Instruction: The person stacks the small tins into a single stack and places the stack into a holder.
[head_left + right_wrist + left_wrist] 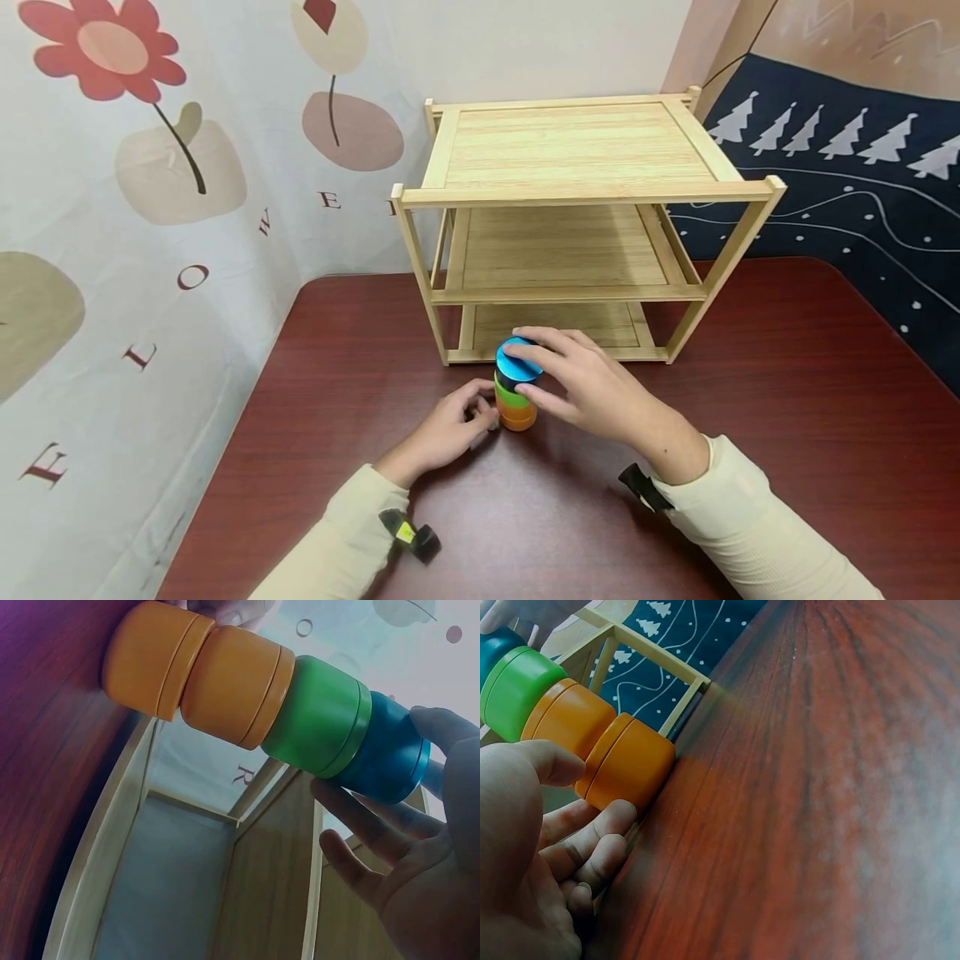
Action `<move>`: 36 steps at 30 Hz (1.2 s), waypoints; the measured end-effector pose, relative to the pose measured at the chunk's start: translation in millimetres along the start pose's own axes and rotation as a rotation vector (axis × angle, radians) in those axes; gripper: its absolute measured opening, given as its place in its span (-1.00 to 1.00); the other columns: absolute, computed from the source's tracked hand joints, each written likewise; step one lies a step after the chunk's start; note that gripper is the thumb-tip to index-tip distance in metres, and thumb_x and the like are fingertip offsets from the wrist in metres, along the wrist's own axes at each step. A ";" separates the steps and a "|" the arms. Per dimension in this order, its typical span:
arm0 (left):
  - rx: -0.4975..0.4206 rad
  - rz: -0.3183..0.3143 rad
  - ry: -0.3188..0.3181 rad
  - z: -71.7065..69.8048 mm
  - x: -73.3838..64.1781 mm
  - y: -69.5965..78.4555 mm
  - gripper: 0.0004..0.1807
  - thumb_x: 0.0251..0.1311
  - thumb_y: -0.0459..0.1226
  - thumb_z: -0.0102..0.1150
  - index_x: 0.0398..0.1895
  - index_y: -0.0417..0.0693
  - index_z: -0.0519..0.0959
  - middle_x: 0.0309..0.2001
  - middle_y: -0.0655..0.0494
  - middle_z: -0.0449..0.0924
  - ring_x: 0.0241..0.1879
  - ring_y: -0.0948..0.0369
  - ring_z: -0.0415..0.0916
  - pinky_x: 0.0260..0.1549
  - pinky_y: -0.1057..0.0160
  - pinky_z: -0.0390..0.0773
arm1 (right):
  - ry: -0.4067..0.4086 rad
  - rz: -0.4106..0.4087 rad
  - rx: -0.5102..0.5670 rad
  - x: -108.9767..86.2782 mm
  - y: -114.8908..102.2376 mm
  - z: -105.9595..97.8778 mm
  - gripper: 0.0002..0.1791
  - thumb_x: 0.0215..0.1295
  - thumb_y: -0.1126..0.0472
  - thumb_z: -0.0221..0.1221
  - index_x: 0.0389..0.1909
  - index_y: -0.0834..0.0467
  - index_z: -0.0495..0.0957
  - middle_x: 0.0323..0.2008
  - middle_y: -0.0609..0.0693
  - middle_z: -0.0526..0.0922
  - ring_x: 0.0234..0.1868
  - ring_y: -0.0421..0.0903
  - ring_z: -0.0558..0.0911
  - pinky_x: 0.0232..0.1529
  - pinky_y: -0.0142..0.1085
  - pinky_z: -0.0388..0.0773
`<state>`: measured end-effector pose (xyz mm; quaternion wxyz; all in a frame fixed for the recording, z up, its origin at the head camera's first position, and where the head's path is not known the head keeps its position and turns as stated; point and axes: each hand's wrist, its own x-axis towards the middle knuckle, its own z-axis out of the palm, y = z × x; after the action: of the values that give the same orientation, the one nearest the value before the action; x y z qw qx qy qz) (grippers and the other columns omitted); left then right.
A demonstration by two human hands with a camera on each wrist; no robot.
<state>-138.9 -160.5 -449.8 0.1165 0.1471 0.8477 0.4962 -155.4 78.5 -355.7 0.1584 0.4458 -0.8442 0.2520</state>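
A stack of small round jars stands on the table. The blue jar [517, 367] is on top, the green jar [510, 398] below it, then an upper orange jar [574, 716] and a lower orange jar [632, 766]. My right hand [600, 383] holds the blue jar from the right, thumb and fingers at its sides. At the foot of the stack, my left hand [450, 425] steadies the lower orange jar between thumb and fingertips. The stack leans slightly at its joints in the right wrist view.
Right behind the stack stands a three-tier wooden shelf [577, 200] on the dark red table [360, 333]. A flower-print cloth [247, 125] hangs on the left, and a dark blue cloth with white trees [825, 192] on the right.
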 end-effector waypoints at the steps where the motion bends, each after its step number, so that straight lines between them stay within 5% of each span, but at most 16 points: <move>1: 0.000 0.000 -0.002 0.2 0.3 0.0 -0.63 0.45 -0.19 0.08 0.27 0.03 0.43 -0.32 0.13 0.63 -0.45 0.28 0.50 -0.38 0.33 0.52 | -0.004 0.004 0.000 -0.1 0.1 0.2 -0.48 0.30 0.07 0.33 0.27 0.02 0.52 0.30 0.04 0.51 0.18 0.08 0.57 0.15 -0.01 0.55; 36: 0.005 0.021 0.004 0.1 1.6 -1.6 -0.62 0.44 -0.17 0.09 0.25 -0.03 0.44 -0.32 0.11 0.65 -0.35 0.30 0.53 -0.28 0.34 0.51 | -0.050 0.030 -0.011 -6.3 0.9 -7.7 -0.39 0.32 0.02 0.31 0.36 -0.01 0.43 0.33 0.02 0.45 0.01 -0.04 0.69 -0.07 -0.16 0.65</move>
<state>-140.5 -160.6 -451.4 0.1092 0.1551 0.8476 0.4955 -152.3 87.6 -352.7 0.1362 0.4383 -0.8558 0.2385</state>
